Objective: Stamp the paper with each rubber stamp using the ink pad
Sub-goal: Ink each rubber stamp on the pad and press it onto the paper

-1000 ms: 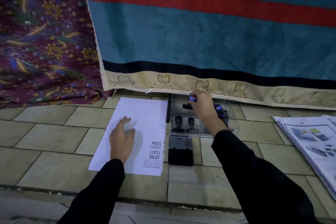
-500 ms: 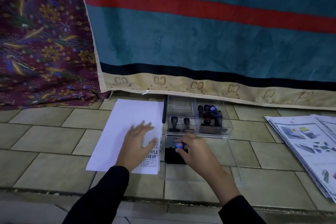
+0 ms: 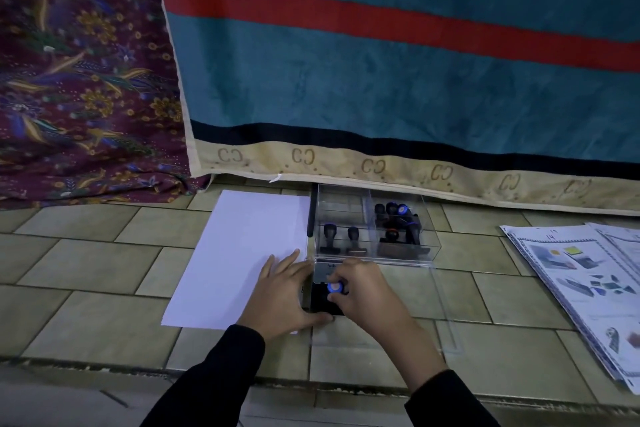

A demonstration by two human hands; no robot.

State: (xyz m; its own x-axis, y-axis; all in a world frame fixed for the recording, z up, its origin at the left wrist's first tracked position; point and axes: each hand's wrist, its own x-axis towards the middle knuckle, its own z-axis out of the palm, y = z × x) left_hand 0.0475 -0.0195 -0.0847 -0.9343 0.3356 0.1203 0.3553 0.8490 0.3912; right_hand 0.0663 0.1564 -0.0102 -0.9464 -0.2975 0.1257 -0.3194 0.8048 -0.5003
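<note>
The right hand (image 3: 367, 295) curls round a blue-capped stamp (image 3: 335, 287), which stands upright, cap up and face down on the black ink pad (image 3: 319, 303) just right of the paper (image 3: 242, 246). The left hand (image 3: 280, 295) lies flat, fingers spread, on the paper's near right corner. The sheet's long axis runs near to far.

Left hand (image 3: 282, 295) flat, fingers (image 3: 289, 258) spread, right hand (image 3: 367, 291) pinching stamp (image 3: 335, 287)

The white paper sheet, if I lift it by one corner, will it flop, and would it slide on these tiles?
Probably floppy: the paper looks like a single thin sheet lying flat on the tiles. Likely light and apt to slide on that smooth surface, which may be why the left hand rests on its near corner.
</note>
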